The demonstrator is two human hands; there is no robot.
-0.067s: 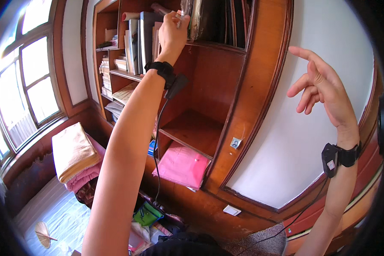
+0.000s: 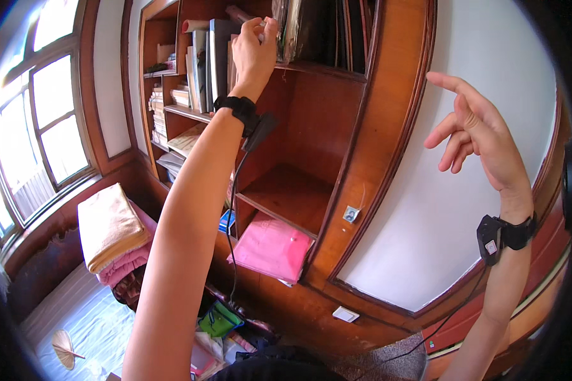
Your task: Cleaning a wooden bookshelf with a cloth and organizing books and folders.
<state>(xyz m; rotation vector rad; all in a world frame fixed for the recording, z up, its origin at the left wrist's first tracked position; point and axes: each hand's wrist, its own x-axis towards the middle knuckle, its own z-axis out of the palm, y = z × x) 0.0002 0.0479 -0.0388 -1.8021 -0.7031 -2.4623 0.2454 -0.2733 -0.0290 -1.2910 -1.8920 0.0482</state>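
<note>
Left hand (image 2: 253,58) edged leftward, curled, whether grasping I cannot tell; right hand (image 2: 486,134), likewise shifted, is unclenched.

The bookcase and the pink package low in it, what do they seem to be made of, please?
The bookcase looks like varnished wood or veneer, given its reddish-brown, faintly shiny panels. The pink package seems glossy plastic, judging by its pale sheen, though fabric beneath is possible.

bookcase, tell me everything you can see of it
The bookcase is brown and glossy, seemingly wooden, standing upright with open compartments of differing sizes. Upper ones hold upright books or folders; a pink packet lies in a low one, jutting out. The left grip is at an upper compartment; contact is unclear.
</note>
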